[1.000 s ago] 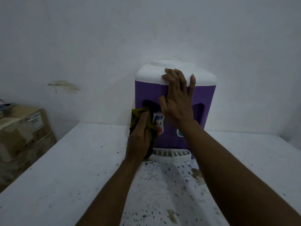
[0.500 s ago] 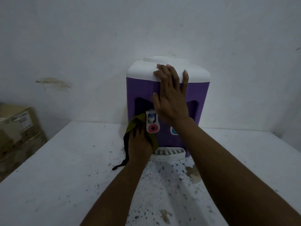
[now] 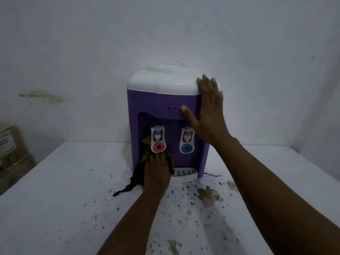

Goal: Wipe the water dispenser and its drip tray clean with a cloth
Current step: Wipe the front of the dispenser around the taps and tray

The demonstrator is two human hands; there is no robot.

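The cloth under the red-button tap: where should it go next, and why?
Probably a short slide right and down onto the drip tray. The left hand presses the cloth into the recess of the dispenser, right beside that tray, which the cloth does not yet cover. The right hand lies flat on the upper right corner, so the unit seems steadied.
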